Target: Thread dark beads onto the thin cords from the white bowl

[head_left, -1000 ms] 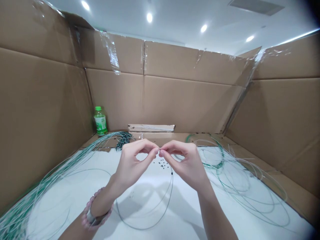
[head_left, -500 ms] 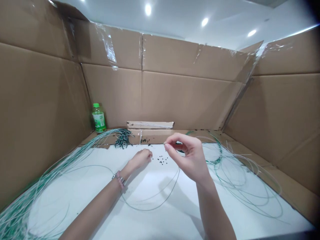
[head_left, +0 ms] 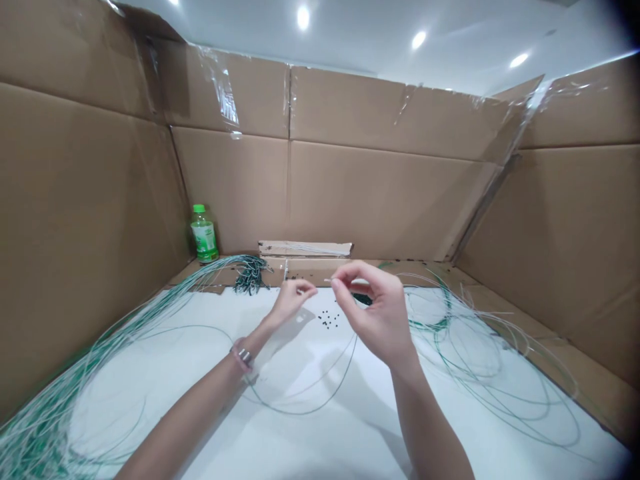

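Note:
My right hand (head_left: 375, 310) pinches a thin pale wire end (head_left: 327, 280) between thumb and forefinger, with the tip pointing left. My left hand (head_left: 293, 301) hangs just left of it, fingers drawn together, with nothing visible in them. Below the gap between my hands lie several small dark beads (head_left: 328, 319) on a white sheet (head_left: 210, 427). A thin dark wire (head_left: 305, 412) loops across the sheet and rises toward my right hand, where its end is hidden. A bracelet (head_left: 243, 355) circles my left wrist.
Large coils of green-and-white wire lie at left (head_left: 75, 380) and right (head_left: 480, 360). A bundle of beaded wire ends (head_left: 249, 275) sits at the back, near a green-capped bottle (head_left: 204, 235). Cardboard walls (head_left: 380, 200) surround the sheet on three sides.
My hands, pinched together at the centre a second ago, have parted. My left hand dropped to the sheet, then lifted slightly, and my right hand moved right and up.

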A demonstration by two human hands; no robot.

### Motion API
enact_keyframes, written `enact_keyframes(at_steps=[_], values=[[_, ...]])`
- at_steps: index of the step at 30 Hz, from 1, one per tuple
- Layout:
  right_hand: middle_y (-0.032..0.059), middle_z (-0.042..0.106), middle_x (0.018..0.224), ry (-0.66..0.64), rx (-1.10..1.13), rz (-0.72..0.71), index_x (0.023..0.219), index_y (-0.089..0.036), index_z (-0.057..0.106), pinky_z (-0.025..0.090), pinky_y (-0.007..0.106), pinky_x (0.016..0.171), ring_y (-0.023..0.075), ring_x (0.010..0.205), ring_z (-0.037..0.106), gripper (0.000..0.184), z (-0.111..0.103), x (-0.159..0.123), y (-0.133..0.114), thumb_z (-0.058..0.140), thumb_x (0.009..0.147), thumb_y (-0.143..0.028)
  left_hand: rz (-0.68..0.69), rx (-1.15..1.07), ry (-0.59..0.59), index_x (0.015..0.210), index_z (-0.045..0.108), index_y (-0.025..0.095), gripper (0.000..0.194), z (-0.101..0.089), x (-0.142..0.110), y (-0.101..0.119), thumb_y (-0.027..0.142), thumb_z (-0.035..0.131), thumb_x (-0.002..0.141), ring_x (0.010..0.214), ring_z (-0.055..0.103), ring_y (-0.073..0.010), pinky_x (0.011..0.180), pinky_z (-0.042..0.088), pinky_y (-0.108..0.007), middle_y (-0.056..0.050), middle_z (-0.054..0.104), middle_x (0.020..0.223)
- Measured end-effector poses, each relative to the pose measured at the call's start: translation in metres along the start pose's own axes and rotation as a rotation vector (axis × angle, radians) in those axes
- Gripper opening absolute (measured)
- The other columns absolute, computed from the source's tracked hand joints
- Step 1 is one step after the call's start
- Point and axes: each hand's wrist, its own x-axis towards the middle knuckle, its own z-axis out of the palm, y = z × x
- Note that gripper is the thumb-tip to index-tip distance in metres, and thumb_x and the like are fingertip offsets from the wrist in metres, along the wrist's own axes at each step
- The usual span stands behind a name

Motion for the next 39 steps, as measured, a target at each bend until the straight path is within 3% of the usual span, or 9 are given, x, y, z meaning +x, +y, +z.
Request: enact_keyframes(at_steps=[2,6,9,11,16,28,39], values=[[-0.0013,0.064,0.072,0.082,-0.030,-0.022,0.075,-0.018,0.059,0.056,0.022,0.067,0.0095,0.068,0.062,0.008,0.004,0.001,0.002,0.058,0.082,-0.014,0.005,-0.159,0.102,0.074,0.064,0.010,0.042,-0.009,0.001,0.018,0.052,0.066,0.079,0.061,0.057,-0.0097,0.061,0.052,-0.023,-0.002,0.062,0.067],[0.0015,0.071,0.088,0.173,0.020,-0.103,0.081,-0.019,0.059,0.059,0.026,0.073,0.0139,0.086,0.068,0.008,0.017,0.000,-0.001,0.058,0.082,-0.012,0.045,-0.408,0.270,0.080,0.070,0.017,0.045,-0.023,-0.016,0.074,0.061,0.071,0.069,0.064,0.059,-0.0061,0.065,0.053,-0.016,0.001,0.065,0.069],[0.0031,0.071,0.095,0.181,0.086,-0.154,0.083,-0.020,0.059,0.061,0.027,0.073,0.0159,0.093,0.069,0.012,0.026,-0.004,-0.008,0.059,0.081,-0.007,0.133,-0.644,0.231,0.071,0.073,0.019,0.026,-0.024,-0.032,0.108,0.044,0.080,0.067,0.058,0.060,-0.0026,0.060,0.052,-0.010,0.003,0.065,0.063],[0.0040,0.071,0.098,0.180,0.136,-0.173,0.084,-0.020,0.059,0.063,0.029,0.073,0.0169,0.094,0.069,0.015,0.029,-0.008,-0.012,0.059,0.080,-0.005,0.182,-0.742,0.165,0.069,0.074,0.019,0.016,-0.023,-0.039,0.118,0.034,0.081,0.070,0.057,0.061,-0.0016,0.059,0.052,-0.008,0.004,0.066,0.063],[0.0052,0.071,0.099,0.180,0.172,-0.213,0.087,-0.019,0.060,0.065,0.030,0.069,0.0180,0.091,0.070,0.019,0.029,-0.014,-0.019,0.059,0.080,-0.001,0.208,-0.784,0.052,0.076,0.075,0.022,0.007,-0.020,-0.042,0.117,0.028,0.074,0.079,0.061,0.066,-0.0025,0.063,0.056,-0.008,0.005,0.069,0.065],[0.0042,0.072,0.094,0.223,0.045,-0.289,0.087,-0.019,0.062,0.065,0.024,0.061,0.0163,0.087,0.071,0.021,0.028,-0.014,-0.019,0.063,0.076,-0.001,0.172,-0.733,0.082,0.073,0.075,0.023,0.008,-0.017,-0.049,0.119,0.030,0.076,0.075,0.060,0.064,-0.0053,0.061,0.057,-0.013,0.002,0.070,0.070],[0.0069,0.073,0.088,0.295,-0.044,-0.418,0.084,-0.016,0.063,0.065,0.025,0.063,0.0165,0.080,0.072,0.021,0.032,-0.012,-0.016,0.064,0.073,0.003,0.268,-0.682,0.095,0.081,0.075,0.027,0.004,-0.015,-0.050,0.114,0.026,0.071,0.081,0.068,0.065,-0.0052,0.066,0.057,-0.014,0.003,0.071,0.077]])
